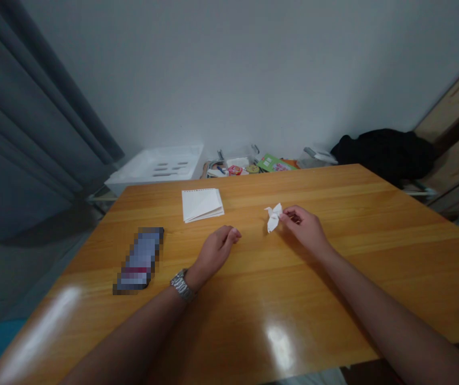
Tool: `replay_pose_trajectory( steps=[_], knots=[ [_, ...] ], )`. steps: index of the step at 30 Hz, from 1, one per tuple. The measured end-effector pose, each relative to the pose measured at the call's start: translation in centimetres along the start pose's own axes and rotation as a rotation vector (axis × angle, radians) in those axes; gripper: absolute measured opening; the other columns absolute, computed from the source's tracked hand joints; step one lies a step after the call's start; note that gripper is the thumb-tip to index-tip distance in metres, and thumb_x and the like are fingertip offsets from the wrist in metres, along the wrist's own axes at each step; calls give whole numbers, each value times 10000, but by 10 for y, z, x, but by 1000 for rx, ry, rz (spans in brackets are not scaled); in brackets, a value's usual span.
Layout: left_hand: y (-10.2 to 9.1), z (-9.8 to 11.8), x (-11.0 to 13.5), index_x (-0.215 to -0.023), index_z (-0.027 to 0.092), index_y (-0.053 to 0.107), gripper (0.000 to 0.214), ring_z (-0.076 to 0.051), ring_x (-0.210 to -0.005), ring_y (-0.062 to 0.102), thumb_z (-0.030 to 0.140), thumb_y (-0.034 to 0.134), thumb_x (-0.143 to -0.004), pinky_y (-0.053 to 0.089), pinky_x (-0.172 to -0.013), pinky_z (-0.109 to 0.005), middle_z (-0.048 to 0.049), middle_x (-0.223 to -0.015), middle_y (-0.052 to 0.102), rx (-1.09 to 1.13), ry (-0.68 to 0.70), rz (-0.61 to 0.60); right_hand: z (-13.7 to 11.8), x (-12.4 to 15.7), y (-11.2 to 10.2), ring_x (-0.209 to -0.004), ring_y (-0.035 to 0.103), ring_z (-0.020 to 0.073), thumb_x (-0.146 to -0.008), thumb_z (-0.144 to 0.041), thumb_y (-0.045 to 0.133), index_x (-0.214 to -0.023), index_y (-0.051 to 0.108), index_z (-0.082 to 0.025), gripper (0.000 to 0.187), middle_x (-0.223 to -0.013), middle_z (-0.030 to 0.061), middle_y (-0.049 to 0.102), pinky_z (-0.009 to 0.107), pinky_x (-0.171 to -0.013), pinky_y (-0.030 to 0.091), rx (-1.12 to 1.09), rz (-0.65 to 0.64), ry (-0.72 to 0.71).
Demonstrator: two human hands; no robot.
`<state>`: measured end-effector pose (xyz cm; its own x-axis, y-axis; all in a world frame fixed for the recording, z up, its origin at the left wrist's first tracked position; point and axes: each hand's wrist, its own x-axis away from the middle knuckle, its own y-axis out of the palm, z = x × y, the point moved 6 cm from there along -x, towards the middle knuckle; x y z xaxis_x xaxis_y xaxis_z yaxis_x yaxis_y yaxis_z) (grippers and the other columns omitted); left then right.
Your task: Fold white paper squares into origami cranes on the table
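Right grip point(304, 230): thumb and fingertips pinched closed on the right side of a white origami crane point(273, 216), with the crane at the near side of the hand and its folded points directed left and downward. Contact between crane and desk point(277, 283) not determinable from this view. Left grip point(215, 251): fingers loosely curled, nothing held, hand low over or resting on the honey-toned wooden surface, a short way left of the crane and not touching it. On the left wrist, a metal link wristwatch point(180, 285). Ahead and left of the left grip, a stack of folded white paper point(202, 205), lying flat and apart from both hands. Further left, a pixelated oblong object point(139, 261), identity hidden by blur. Beyond the far desk edge, a white plastic crate point(157, 167), assorted packets point(229, 170), a green booklet point(273, 163) and black cloth point(385, 155). At far left, a grey curtain point(32, 107).
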<state>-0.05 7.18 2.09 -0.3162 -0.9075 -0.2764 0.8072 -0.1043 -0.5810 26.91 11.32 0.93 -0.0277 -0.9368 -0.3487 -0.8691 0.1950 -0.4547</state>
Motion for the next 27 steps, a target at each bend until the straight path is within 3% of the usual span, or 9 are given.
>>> replay_pose_trajectory(
  steps=[8, 16, 27],
  knots=[
    [4, -2, -1, -893, 193, 655, 427, -198, -855, 622, 451, 354, -1052, 462, -805, -314, -49, -870, 670, -29, 20, -35, 27, -15, -20, -746, 666, 222, -859, -482, 624, -877, 685, -187, 302, -863, 90, 738, 354, -708, 511, 103, 128, 41],
    [5, -1, -1, -902, 191, 644, 427, -202, -841, 608, 462, 350, -1050, 455, -784, -317, -58, -864, 655, -93, 12, -52, 45, -18, -12, -539, 608, 173, -843, -514, 619, -893, 669, -179, 343, -797, 85, 719, 296, -504, 485, 36, 93, 127],
    [6, 1, -2, -892, 197, 634, 394, -210, -849, 612, 455, 376, -1043, 453, -770, -318, -63, -874, 663, -149, 28, -55, 50, -17, -10, -496, 590, 151, -819, -500, 633, -894, 652, -173, 336, -791, 69, 691, 283, -459, 491, 3, 83, 153]
  ],
)
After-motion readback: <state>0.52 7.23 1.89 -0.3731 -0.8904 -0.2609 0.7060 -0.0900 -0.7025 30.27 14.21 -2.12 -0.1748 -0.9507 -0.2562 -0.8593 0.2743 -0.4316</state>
